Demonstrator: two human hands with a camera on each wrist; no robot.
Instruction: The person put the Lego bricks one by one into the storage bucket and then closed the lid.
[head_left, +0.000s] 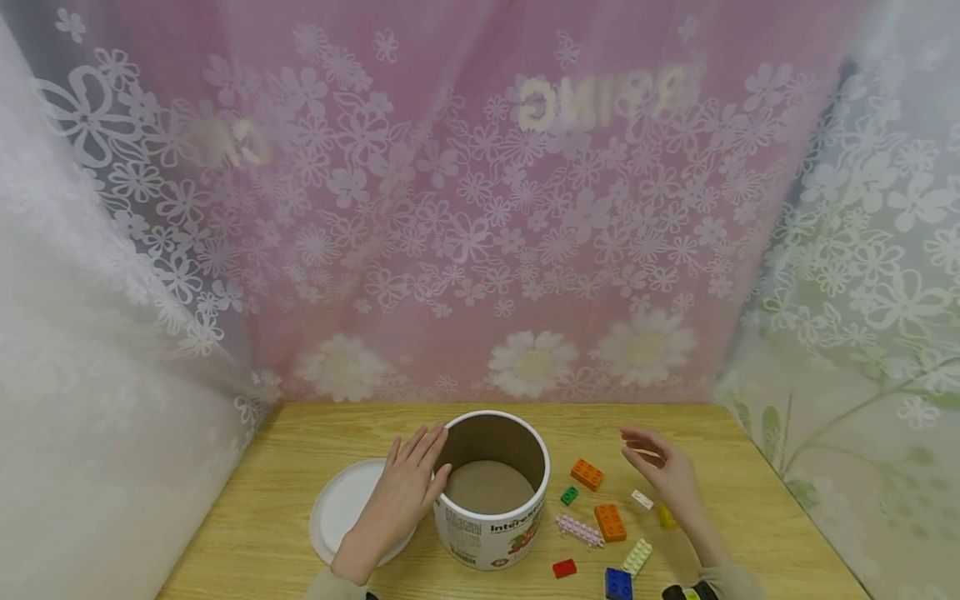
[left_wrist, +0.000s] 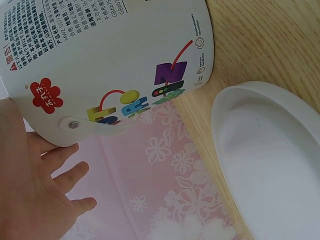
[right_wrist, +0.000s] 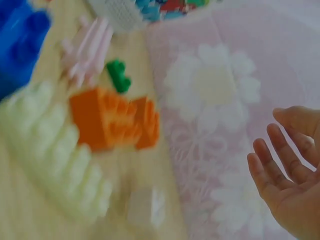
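Note:
A white printed bucket (head_left: 491, 546) stands upright on the table with its mouth up, and its brown inside looks bare. My left hand (head_left: 393, 500) lies against the left of its rim, fingers (left_wrist: 70, 175) spread and fairly straight. Over the right side of the table hovers my right hand (head_left: 667, 475), its fingers (right_wrist: 282, 155) loosely bent with nothing between them. Below and left of that hand lie two orange bricks (head_left: 611, 522), a small green brick (head_left: 569, 496), a pink brick (head_left: 580, 531) and a whitish brick (head_left: 642, 500). A yellow piece (head_left: 667, 517) shows partly behind my right wrist.
The white round lid (head_left: 330, 508) lies left of the bucket, partly under my left forearm in the head view. Nearer the front are a red brick (head_left: 565, 568), a blue brick (head_left: 618, 584) and a pale yellow-green brick (head_left: 637, 557). Flowered curtains (head_left: 480, 250) enclose the wooden table (head_left: 247, 517).

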